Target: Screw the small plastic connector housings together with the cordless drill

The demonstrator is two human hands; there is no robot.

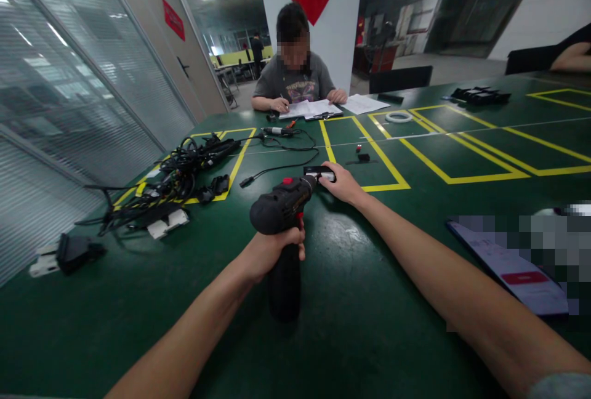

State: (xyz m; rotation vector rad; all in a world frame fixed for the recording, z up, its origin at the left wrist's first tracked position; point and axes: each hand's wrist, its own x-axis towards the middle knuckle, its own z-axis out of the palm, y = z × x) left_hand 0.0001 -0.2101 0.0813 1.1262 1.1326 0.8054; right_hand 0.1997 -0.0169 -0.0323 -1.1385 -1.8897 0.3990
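Green worktop (351, 319): dark and shiny, marked out in yellow-taped boxes, with a glass partition (87, 91) along its left edge.

Left end: white-and-black connectors (69, 257) lie near the edge, and a tangled black wiring harness (184, 168) fills the leftmost yellow box, held by neither hand.

Left hand (277, 246): fingers clenched around the grip of a black cordless drill (281, 205), its nose pointing right, just beside the other hand.

Right hand (342, 183): fingers clasp a small black-and-white unit (319, 173) near the lower edge of the second yellow box.

Centre: a thin black cable (281, 159) trails across the worktop behind the drill; small red and black parts (362, 154) sit inside the second box.

Far edge: a seated co-worker (295, 72) writes on papers (314, 109); a white ring (398, 117) lies in the third box.

Right end: black parts (480, 95) sit near the far edge, and a blurred tablet (508, 266) lies near the right edge.

Open room: bare green surface spreads under both forearms, and the right-hand boxes hold nothing large.
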